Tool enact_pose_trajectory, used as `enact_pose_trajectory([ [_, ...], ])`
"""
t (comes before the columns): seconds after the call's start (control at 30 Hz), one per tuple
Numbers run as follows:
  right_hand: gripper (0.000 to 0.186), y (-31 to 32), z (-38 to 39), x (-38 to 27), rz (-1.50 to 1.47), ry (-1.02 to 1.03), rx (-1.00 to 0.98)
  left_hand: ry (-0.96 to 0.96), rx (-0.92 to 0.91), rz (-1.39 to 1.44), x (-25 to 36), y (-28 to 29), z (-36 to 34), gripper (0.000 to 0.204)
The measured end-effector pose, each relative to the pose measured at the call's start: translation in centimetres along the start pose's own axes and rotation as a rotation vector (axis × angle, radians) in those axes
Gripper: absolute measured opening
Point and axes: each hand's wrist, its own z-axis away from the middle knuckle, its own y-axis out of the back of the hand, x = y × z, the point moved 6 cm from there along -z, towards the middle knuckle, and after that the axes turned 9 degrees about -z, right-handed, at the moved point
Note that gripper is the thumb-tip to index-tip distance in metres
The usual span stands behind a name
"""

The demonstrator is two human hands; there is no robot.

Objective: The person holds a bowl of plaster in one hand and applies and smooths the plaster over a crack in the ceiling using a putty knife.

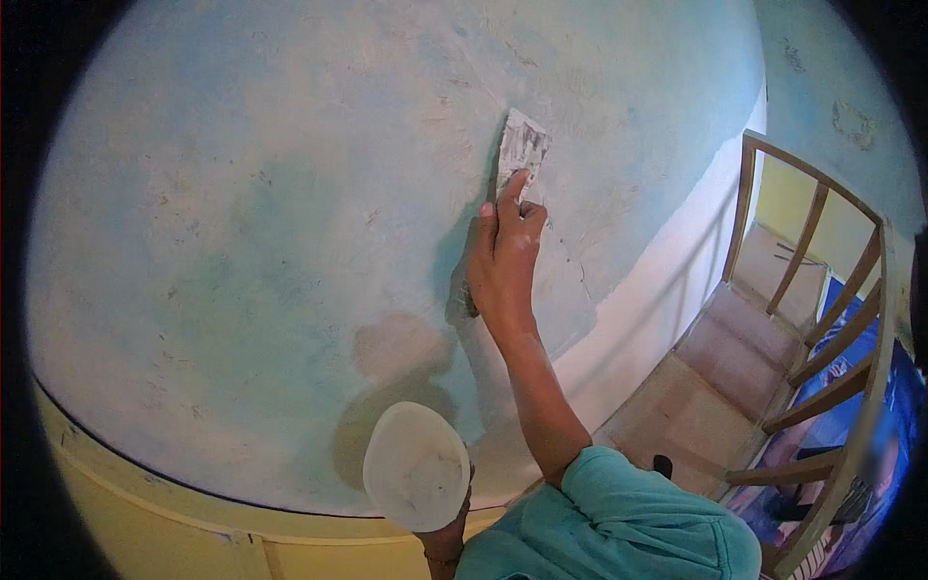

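Observation:
My right hand (507,246) is closed round a putty knife (523,145), with the index finger stretched along the blade. White filler smears cover the blade, which lies against or very close to the wall (280,242). The handle's end shows below the palm. Lower down, my left hand (447,532) holds up a round, whitish dish or lid (416,469) with a few dark specks on its face. Most of the left fingers are hidden behind it. The wall is patchy pale blue, green and white, with scratches and a thin crack right of my right wrist.
A wooden railing (822,184) with slats curves down the right side. Beside it are tiled steps or landing (725,377), and a blue patterned sheet (889,406) lies beyond. A yellow ledge (174,527) runs along the lower left below the wall.

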Motion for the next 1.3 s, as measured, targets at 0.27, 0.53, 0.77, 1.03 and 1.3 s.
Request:
enact_pose_trajectory([
  [0.27,0.050,-1.7,-0.1,-0.8,-0.001,-0.017,0.094,-0.212,-0.065,-0.320,-0.1,3.7,-2.0,0.091],
  [0.53,0.048,-1.8,-0.4,-2.0,0.030,-0.091,0.059,-0.147,-0.141,-0.327,0.3,3.0,-3.1,0.083],
  [0.77,0.049,-1.5,-0.9,-1.8,0.106,-0.154,-0.044,0.534,-0.121,1.067,-2.0,3.0,-2.9,0.082],
  [1.03,0.047,-0.4,-0.8,-2.5,0.158,-0.078,-0.038,0.331,-0.148,0.687,-0.3,1.5,-4.0,0.064],
  [1.3,0.047,3.8,0.3,-2.6,0.015,-0.048,-0.029,0.328,-0.506,0.298,-1.2,-1.4,-4.0,0.061],
])
